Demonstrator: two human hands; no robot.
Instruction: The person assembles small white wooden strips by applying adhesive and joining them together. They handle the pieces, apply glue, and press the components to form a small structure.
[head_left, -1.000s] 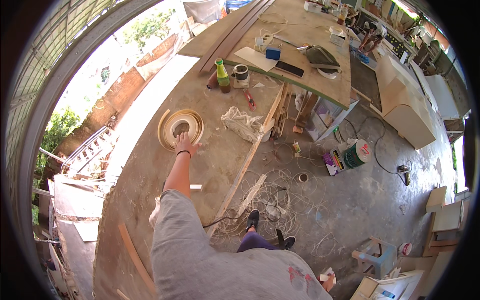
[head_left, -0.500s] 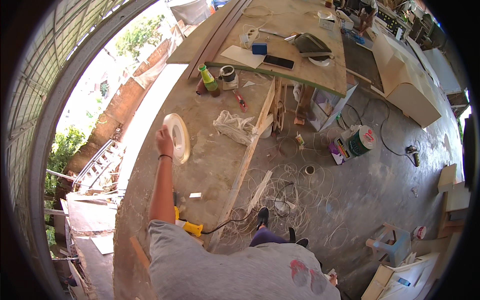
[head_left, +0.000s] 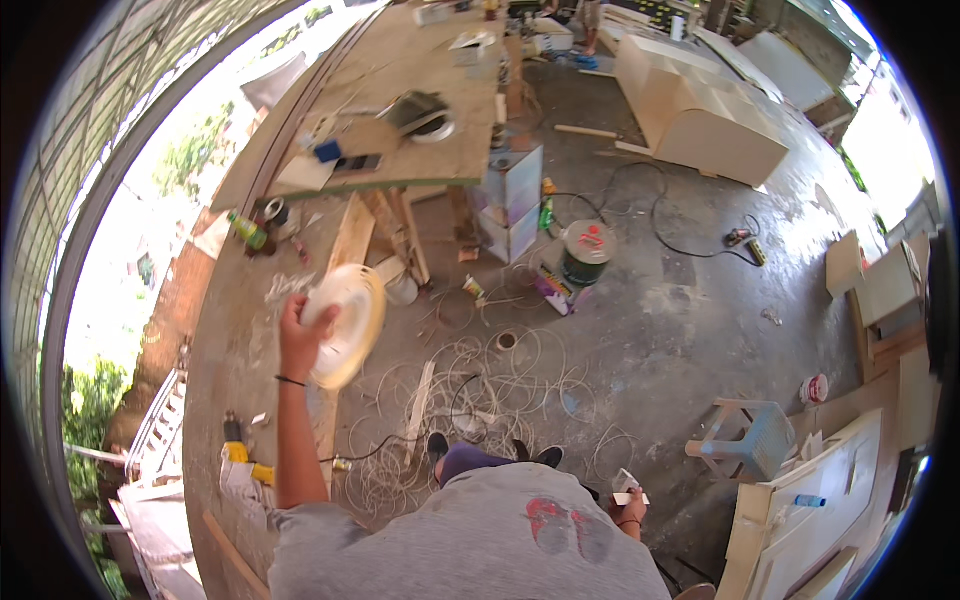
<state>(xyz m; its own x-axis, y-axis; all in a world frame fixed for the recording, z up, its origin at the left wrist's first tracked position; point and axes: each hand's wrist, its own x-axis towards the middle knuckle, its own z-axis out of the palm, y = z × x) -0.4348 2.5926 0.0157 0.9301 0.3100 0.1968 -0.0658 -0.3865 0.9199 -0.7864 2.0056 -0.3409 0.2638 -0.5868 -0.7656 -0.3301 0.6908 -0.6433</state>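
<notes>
My left hand (head_left: 303, 340) is closed on the rim of a flat, cream-coloured roll of edging tape (head_left: 358, 325), raised above the floor and slightly blurred. Low on the right, my right hand (head_left: 630, 512) grips a small white piece (head_left: 628, 492) that I cannot name exactly; part of that hand is hidden by its angle. Beside my left forearm, a yellow power tool (head_left: 240, 455) lies on the low concrete ledge.
Ahead stands a wooden worktable (head_left: 400, 60) with a phone (head_left: 358, 163) on it. Tangled pale strips (head_left: 480, 380) cover the floor near my feet. A green bucket (head_left: 585, 258), a blue-grey stool (head_left: 745, 435) and a large cream cabinet (head_left: 700, 110) stand to the right.
My view has swung to the right. My left hand has brought the roll from over the ledge toward the floor side. My right hand and its white piece now show more fully.
</notes>
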